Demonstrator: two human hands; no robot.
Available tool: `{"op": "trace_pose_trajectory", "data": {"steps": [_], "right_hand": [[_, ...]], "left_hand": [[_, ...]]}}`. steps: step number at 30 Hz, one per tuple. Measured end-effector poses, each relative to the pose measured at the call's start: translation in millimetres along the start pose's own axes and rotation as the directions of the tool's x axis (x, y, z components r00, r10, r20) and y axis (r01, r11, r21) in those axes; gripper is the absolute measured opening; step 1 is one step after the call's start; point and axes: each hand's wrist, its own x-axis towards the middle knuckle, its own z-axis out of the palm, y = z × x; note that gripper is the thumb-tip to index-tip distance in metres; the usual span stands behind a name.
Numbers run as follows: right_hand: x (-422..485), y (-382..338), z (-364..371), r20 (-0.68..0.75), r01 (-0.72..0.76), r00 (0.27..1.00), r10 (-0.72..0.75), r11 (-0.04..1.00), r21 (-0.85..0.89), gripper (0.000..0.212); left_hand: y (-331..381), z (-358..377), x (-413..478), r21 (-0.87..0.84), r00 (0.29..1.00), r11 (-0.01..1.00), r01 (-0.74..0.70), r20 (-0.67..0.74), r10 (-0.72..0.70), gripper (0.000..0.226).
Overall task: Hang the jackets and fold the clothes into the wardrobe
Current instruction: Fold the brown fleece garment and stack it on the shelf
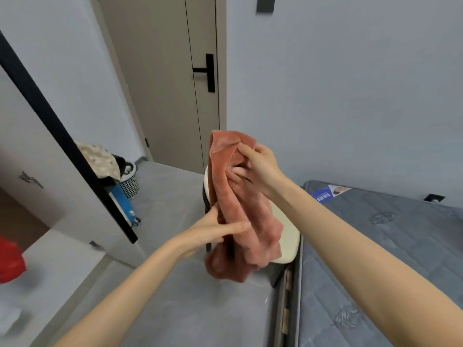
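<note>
Rust garment (240, 204) held aloft, directly above chair (289, 234). Right hand (258, 162) grasps bunched top so cloth hangs free; left hand (213, 230) pinches side edge, probably to spread it for folding.

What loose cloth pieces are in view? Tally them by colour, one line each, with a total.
Rust-orange: 1, the garment gripped by the left hand and right hand.
Beige patterned: 1, the cloth over the laundry basket.
Red: 1, the blurred bundle at the left edge.
Total: 3.
</note>
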Motion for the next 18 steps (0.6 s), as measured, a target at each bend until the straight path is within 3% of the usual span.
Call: {"op": "trace_pose_trajectory", "data": {"steps": [4, 6, 8, 10, 12, 13, 16, 18], "right_hand": [[-2, -15, 9, 0.072, -0.049, 0.997, 0.041, 0.991, 0.121, 0.012], [-5, -13, 9, 0.086, -0.053, 0.995, 0.041, 0.988, 0.142, 0.011], [-9, -8, 6, 0.099, -0.053, 0.994, 0.04, 0.99, 0.134, 0.014], [-16, 0, -1, 0.13, -0.026, 0.991, 0.037, 0.996, -0.087, 0.032], [-26, 11, -8, 0.193, -0.003, 0.977, 0.095, 0.903, -0.429, 0.05], [-32, 15, -13, 0.22, -0.035, 0.96, 0.17, 0.858, -0.512, 0.055], [-46, 29, -24, 0.323, -0.167, 0.865, 0.384, 0.827, -0.536, 0.063], [-55, 39, -32, 0.363, -0.15, 0.816, 0.45, 0.771, -0.619, 0.077]], "left_hand": [[8, 8, 1, -0.014, 0.973, 0.994, -0.111, -0.206, 0.106, 0.052], [4, 0, 3, -0.006, 0.95, 1.0, -0.023, -0.313, 0.02, 0.038], [4, -10, 2, -0.158, 0.93, 0.985, 0.072, -0.346, -0.123, 0.026], [14, -20, 0, -0.396, 0.913, 0.918, -0.003, -0.375, -0.159, 0.016], [30, -37, 3, -0.517, 0.894, 0.843, -0.146, -0.434, -0.111, 0.013], [38, -45, 4, -0.564, 0.891, 0.804, -0.189, -0.443, -0.102, 0.012], [48, -55, 0, -0.711, 0.923, 0.688, -0.145, -0.348, -0.166, 0.015], [45, -50, -6, -0.763, 0.95, 0.64, -0.086, -0.256, -0.177, 0.023]]}}
